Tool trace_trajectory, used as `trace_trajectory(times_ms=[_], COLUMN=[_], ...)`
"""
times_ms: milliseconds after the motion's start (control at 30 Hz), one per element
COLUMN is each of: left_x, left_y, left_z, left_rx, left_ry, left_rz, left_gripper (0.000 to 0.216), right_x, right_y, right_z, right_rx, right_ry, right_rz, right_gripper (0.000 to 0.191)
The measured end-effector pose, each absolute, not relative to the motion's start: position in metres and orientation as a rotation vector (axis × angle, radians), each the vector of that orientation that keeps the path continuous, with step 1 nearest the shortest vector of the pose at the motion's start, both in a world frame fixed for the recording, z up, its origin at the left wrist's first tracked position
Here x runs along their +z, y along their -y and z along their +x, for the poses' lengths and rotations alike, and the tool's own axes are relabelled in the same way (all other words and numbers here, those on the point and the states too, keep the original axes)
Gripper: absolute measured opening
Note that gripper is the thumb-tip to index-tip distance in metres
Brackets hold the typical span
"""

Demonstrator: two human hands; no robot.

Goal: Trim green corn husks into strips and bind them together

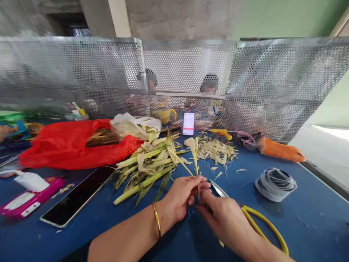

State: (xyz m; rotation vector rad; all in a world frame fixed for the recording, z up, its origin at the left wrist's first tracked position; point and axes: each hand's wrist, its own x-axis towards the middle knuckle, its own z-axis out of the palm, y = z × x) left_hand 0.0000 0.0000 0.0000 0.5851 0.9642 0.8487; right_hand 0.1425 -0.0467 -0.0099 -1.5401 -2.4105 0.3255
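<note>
My left hand (181,194), with a gold bangle at the wrist, pinches a small bunch of pale husk strips (195,156) between thumb and fingers. The strips fan upward, two long ends spreading apart. Close against it, my right hand (222,214) has its fingers closed at the lower end of the same strips. Yellow-handled scissors (265,222) lie on the blue table beside and partly under my right hand, blades pointing away to the left. Just beyond my left hand lies a heap of green and straw-coloured stalks and husks (148,178).
Trimmed scraps (218,147) lie behind my hands, near an upright phone (189,123). A coil of wire (276,185) and an orange packet (282,149) sit right. Left are a red bag (68,145), a dark phone (79,196) and a pink power strip (32,200). Two people sit behind the perforated screen (188,62).
</note>
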Motion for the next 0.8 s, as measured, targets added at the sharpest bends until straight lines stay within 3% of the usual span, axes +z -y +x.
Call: trace_trajectory(times_ms=[167, 267, 500, 800], left_x=[0.001, 0.004, 0.010, 0.006], left_y=[-0.008, -0.007, 0.011, 0.023], left_z=[-0.004, -0.006, 0.005, 0.015], left_rx=[0.828, 0.846, 0.743, 0.635], left_ry=[-0.853, -0.863, -0.909, -0.983], left_rz=[0.485, 0.518, 0.807, 1.043], left_gripper=[0.018, 0.017, 0.020, 0.023], right_x=[-0.006, 0.001, 0.010, 0.006], right_y=[0.047, 0.047, 0.032, 0.022], right_z=[0.142, 0.146, 0.161, 0.158], right_rx=[0.373, 0.339, 0.264, 0.645], right_ry=[2.444, 2.390, 1.790, 1.462], right_rz=[-1.462, -1.311, -1.231, -1.313], right_gripper=[0.006, 0.014, 0.011, 0.034])
